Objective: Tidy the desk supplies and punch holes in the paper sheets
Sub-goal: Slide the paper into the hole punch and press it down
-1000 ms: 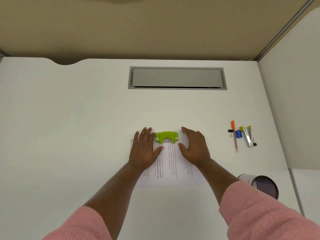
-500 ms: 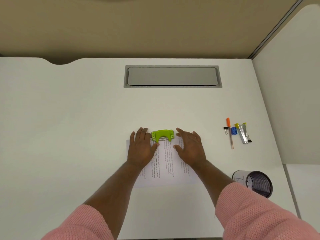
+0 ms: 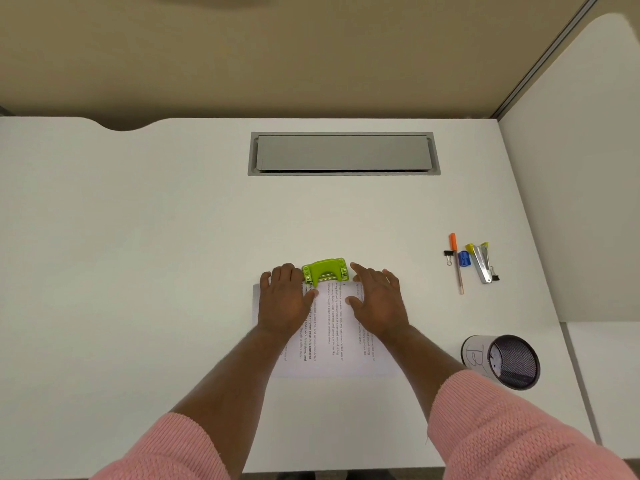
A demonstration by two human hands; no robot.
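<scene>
barely any change in the last second; left hand [image 3: 282, 299] and right hand [image 3: 377, 303] stay flat and open, gripping nothing, pressing the paper sheet [image 3: 325, 341] either side of the green hole punch [image 3: 325, 270]; sheet's far edge still under it (aligning, i'd judge; no punch yet); stapler [image 3: 481, 263] still outside the mesh cup [image 3: 509, 362].

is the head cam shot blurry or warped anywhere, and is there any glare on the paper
Head view: soft, even light, no glare on the paper sheets; no hard shadows around the left hand or right hand; green hole punch and mesh pen cup look sharp; wide-angle stretch makes the pink sleeves loom at the bottom corners; the print is too small to read fully.
</scene>
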